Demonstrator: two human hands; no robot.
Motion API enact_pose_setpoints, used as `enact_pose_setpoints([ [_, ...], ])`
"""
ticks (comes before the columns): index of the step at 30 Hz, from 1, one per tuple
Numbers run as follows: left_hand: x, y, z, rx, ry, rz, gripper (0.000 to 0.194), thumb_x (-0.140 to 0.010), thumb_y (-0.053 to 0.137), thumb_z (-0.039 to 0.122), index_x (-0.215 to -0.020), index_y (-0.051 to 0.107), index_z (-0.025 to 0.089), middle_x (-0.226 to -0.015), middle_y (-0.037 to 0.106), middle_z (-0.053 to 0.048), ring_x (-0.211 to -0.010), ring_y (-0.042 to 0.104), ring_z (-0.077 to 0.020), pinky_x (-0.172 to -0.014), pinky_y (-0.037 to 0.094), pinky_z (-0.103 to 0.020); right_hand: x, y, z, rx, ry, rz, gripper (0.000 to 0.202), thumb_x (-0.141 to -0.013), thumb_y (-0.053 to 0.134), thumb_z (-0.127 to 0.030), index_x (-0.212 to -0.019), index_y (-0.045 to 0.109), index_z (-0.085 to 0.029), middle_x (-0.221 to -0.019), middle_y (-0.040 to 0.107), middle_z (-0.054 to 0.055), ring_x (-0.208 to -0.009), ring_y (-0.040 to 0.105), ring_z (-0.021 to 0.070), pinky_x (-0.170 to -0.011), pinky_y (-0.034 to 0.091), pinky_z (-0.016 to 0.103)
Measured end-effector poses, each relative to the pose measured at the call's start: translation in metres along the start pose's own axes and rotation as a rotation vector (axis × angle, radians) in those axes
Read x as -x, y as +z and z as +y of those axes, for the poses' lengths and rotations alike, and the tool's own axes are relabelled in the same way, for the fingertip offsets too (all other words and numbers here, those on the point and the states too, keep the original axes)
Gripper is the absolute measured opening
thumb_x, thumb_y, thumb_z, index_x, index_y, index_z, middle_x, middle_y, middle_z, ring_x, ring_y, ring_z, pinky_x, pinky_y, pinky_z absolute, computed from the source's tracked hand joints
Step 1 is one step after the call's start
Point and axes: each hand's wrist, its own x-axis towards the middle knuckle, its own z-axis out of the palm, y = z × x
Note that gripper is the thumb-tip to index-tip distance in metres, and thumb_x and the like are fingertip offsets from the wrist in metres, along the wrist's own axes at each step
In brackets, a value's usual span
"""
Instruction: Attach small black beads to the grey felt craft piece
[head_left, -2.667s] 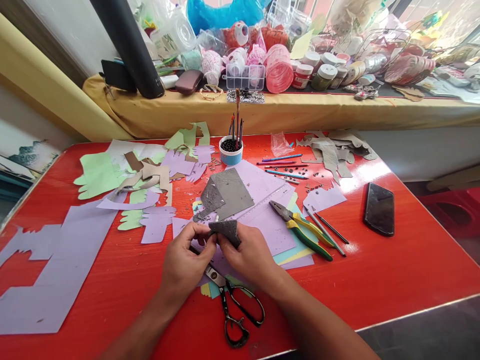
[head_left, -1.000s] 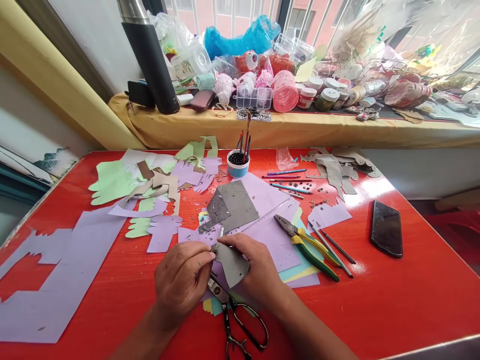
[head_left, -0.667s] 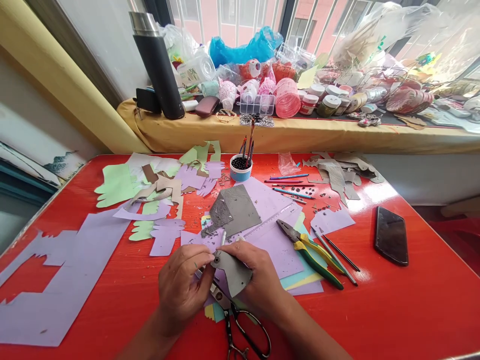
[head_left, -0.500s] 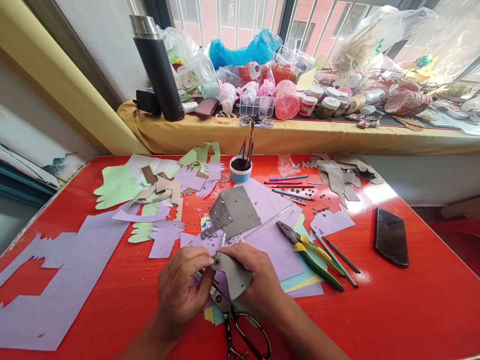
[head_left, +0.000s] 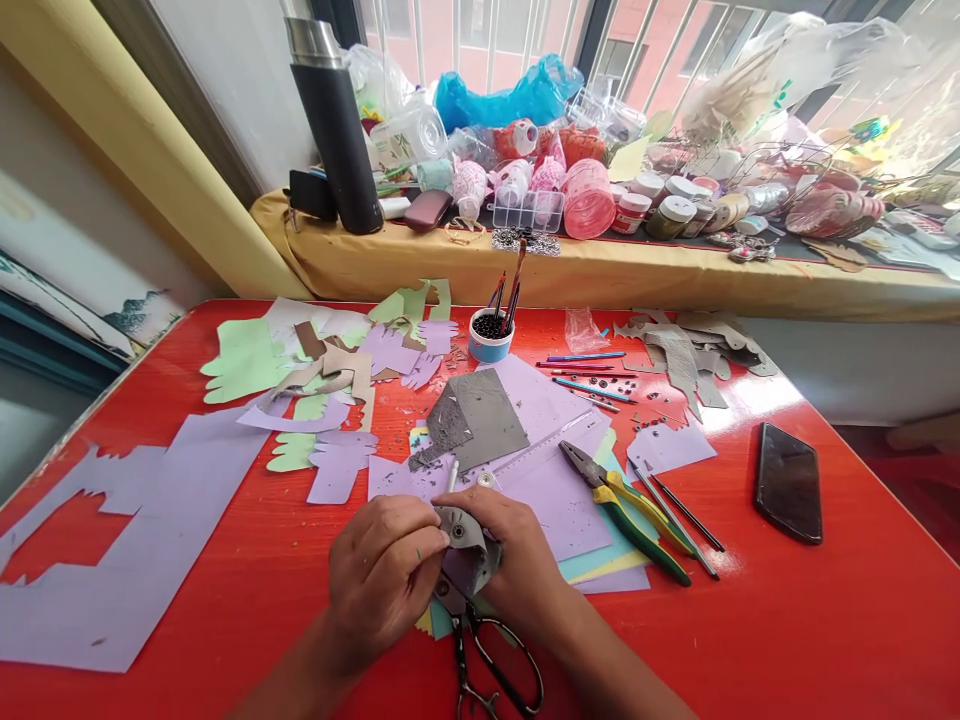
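Between both hands I hold a small grey leather-like piece (head_left: 466,528) with a dark round snap or eyelet in it, and it curves as I grip it. My left hand (head_left: 390,565) pinches its left edge, fingers curled. My right hand (head_left: 517,545) is closed around its right side, thumb on top. Below the hands lie black-handled scissors (head_left: 499,655), their blades partly hidden. Just beyond my fingers are a white pen-like stick (head_left: 453,475) and a small white disc (head_left: 486,480). Past them rests a larger grey sheet (head_left: 491,420) on purple paper (head_left: 570,500).
Green-and-yellow pliers (head_left: 630,510) and a black phone (head_left: 787,482) lie to the right. Purple and green paper cut-outs (head_left: 341,465) spread left. A blue-white cup (head_left: 491,345) holds brushes. Grey scraps (head_left: 675,360) sit far right. Behind, a cluttered sill carries a black flask (head_left: 335,140).
The grey piece has turned and bent between my hands; its right part now curls down. My left hand has shifted slightly right. The whole view has shifted a little.
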Motion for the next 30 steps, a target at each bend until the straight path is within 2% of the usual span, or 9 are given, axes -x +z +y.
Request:
enact_pose_setpoints([
  [5, 0.001, 0.005, -0.003, -0.050, -0.003, -0.040, 0.037, -0.093, 0.063, -0.001, -0.122, 0.065, 0.021, -0.098, 0.073, -0.007, -0.089, 0.070, -0.0196, -0.082, 0.060, -0.031, 0.001, 0.000, 0.001, 0.030, 0.045, 0.011, 0.025, -0.083, 0.066, -0.011, -0.101, 0.076, -0.024, -0.094, 0.079, 0.002, -0.080, 0.070, 0.0196, -0.073, 0.049, 0.028],
  [8, 0.001, 0.006, -0.004, -0.014, -0.068, -0.059, 0.032, -0.094, 0.062, 0.003, -0.118, 0.067, 0.022, -0.098, 0.073, -0.005, -0.090, 0.070, -0.0190, -0.084, 0.058, -0.030, 0.001, -0.002, 0.002, 0.029, 0.052, 0.011, 0.028, -0.081, 0.066, -0.012, -0.105, 0.076, -0.023, -0.096, 0.080, 0.002, -0.080, 0.070, 0.0197, -0.074, 0.049, 0.028],
  [10, 0.001, 0.006, -0.003, 0.052, -0.223, -0.059, 0.026, -0.094, 0.060, 0.005, -0.110, 0.068, 0.024, -0.095, 0.073, -0.003, -0.085, 0.069, -0.0171, -0.079, 0.056, -0.027, 0.000, -0.004, 0.001, 0.014, 0.069, 0.019, 0.034, -0.079, 0.066, -0.012, -0.109, 0.077, -0.023, -0.100, 0.081, 0.003, -0.083, 0.072, 0.0202, -0.077, 0.050, 0.028],
  [15, 0.001, 0.011, 0.001, 0.353, -0.876, -0.167, 0.008, -0.092, 0.064, 0.023, -0.099, 0.066, 0.024, -0.085, 0.069, 0.002, -0.073, 0.062, -0.0155, -0.062, 0.050, -0.022, -0.002, -0.007, 0.002, 0.008, 0.118, 0.113, 0.033, -0.083, 0.055, -0.012, -0.101, 0.080, -0.022, -0.095, 0.082, 0.005, -0.083, 0.073, 0.0208, -0.075, 0.050, 0.028],
  [17, 0.000, 0.012, 0.001, 0.482, -0.997, -0.238, 0.012, -0.087, 0.067, 0.027, -0.098, 0.065, 0.023, -0.086, 0.068, 0.002, -0.073, 0.060, -0.0161, -0.061, 0.049, -0.023, -0.003, -0.009, 0.004, 0.013, 0.109, 0.160, 0.030, -0.085, 0.053, -0.014, -0.096, 0.079, -0.021, -0.090, 0.081, 0.006, -0.080, 0.072, 0.0206, -0.073, 0.049, 0.028],
  [21, -0.004, 0.012, 0.000, 0.527, -1.014, -0.341, 0.016, -0.085, 0.069, 0.031, -0.100, 0.068, 0.023, -0.089, 0.070, 0.001, -0.078, 0.062, -0.0171, -0.067, 0.049, -0.024, -0.003, -0.015, 0.006, 0.061, 0.132, 0.190, 0.016, -0.088, 0.057, -0.020, -0.078, 0.070, -0.020, -0.069, 0.070, 0.002, -0.063, 0.061, 0.0170, -0.061, 0.040, 0.026],
  [24, -0.007, 0.011, -0.001, 0.476, -0.958, -0.327, 0.028, -0.087, 0.071, 0.035, -0.113, 0.071, 0.025, -0.107, 0.074, -0.002, -0.097, 0.067, -0.0211, -0.085, 0.053, -0.028, -0.002, -0.020, 0.005, 0.128, 0.163, 0.130, 0.024, -0.093, 0.058, -0.028, -0.071, 0.061, -0.021, -0.062, 0.059, -0.001, -0.057, 0.050, 0.0149, -0.058, 0.032, 0.027],
  [26, -0.008, 0.010, -0.002, 0.424, -0.914, -0.312, 0.029, -0.087, 0.073, 0.039, -0.113, 0.073, 0.025, -0.108, 0.074, -0.003, -0.100, 0.067, -0.0225, -0.090, 0.053, -0.031, -0.002, -0.022, 0.004, 0.162, 0.178, 0.067, 0.027, -0.096, 0.059, -0.032, -0.072, 0.058, -0.021, -0.062, 0.057, -0.001, -0.058, 0.048, 0.0146, -0.058, 0.030, 0.027],
  [30, -0.007, 0.008, -0.007, 0.472, -1.020, -0.352, 0.028, -0.090, 0.071, 0.048, -0.095, 0.076, 0.021, -0.087, 0.073, -0.002, -0.081, 0.066, -0.0216, -0.073, 0.055, -0.030, -0.002, -0.022, 0.005, 0.204, 0.181, 0.020, 0.034, -0.098, 0.061, -0.036, -0.069, 0.051, -0.021, -0.061, 0.052, -0.002, -0.058, 0.043, 0.0143, -0.057, 0.026, 0.028],
])
